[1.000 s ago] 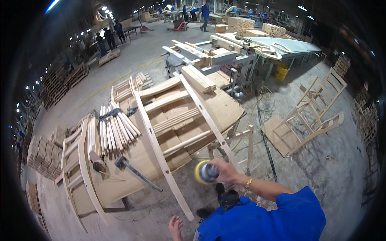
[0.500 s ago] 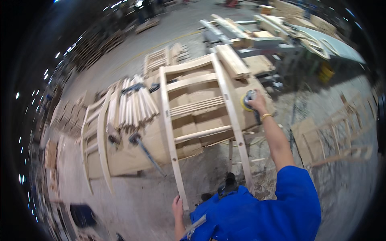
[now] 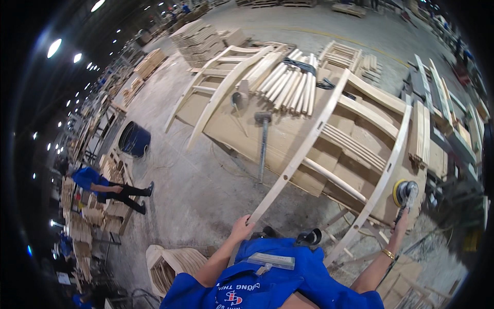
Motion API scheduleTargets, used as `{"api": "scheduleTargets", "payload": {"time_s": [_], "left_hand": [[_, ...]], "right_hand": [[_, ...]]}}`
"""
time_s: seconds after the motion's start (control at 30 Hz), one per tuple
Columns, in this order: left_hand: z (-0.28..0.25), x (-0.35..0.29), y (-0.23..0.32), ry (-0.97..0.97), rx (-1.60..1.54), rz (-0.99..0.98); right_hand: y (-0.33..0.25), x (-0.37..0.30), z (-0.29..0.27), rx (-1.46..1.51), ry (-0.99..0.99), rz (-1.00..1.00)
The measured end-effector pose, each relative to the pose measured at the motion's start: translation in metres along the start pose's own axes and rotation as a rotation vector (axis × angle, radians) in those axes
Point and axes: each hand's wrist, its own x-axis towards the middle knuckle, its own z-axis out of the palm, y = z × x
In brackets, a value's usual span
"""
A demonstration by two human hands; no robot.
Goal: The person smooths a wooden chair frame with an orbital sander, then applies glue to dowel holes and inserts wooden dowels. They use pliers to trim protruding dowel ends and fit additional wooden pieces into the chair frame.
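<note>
A pale wooden chair back frame (image 3: pixel 296 164) with curved slats and long legs lies across a cardboard-covered bench (image 3: pixel 247 139). My left hand (image 3: pixel 241 227) is closed around the near end of its left leg. Beyond the right leg, a round sander (image 3: pixel 406 192) with a yellow pad edge and grey body sits on the cardboard. At the sander's rear end my right hand (image 3: pixel 402 220) is closed, its fingers partly blurred. A mallet (image 3: pixel 263 129) with a long metal handle lies left of the frame.
A second chair frame (image 3: pixel 212 98) lies at the bench's left end. Bundled wooden sticks (image 3: pixel 290 85) and stacked slats (image 3: pixel 421 135) lie on the bench. A dark bin (image 3: pixel 135 139) stands on the floor. Another person (image 3: pixel 95 182) in blue is at far left. Curved wooden parts (image 3: pixel 175 265) are stacked beside my left arm.
My view has swung left, so the bench appears further right. My right hand sits further back on the sander, toward me. My left hand still grips the frame's leg.
</note>
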Motion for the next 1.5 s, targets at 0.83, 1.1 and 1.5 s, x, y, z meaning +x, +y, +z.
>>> {"api": "scheduleTargets", "payload": {"time_s": [0.83,1.1,1.5], "left_hand": [[-0.027,0.170,-0.053,-0.350,-0.568,0.096],[0.005,0.161,-0.027,-0.693,-0.461,0.023],[-0.011,0.122,-0.010,-0.520,-0.381,0.079]], "right_hand": [[0.047,-0.280,0.097,-0.487,-0.183,-0.307],[0.054,-0.359,0.127,-0.828,-0.369,-0.236],[-0.092,-0.319,-0.231,-0.762,0.827,-1.129]]}}
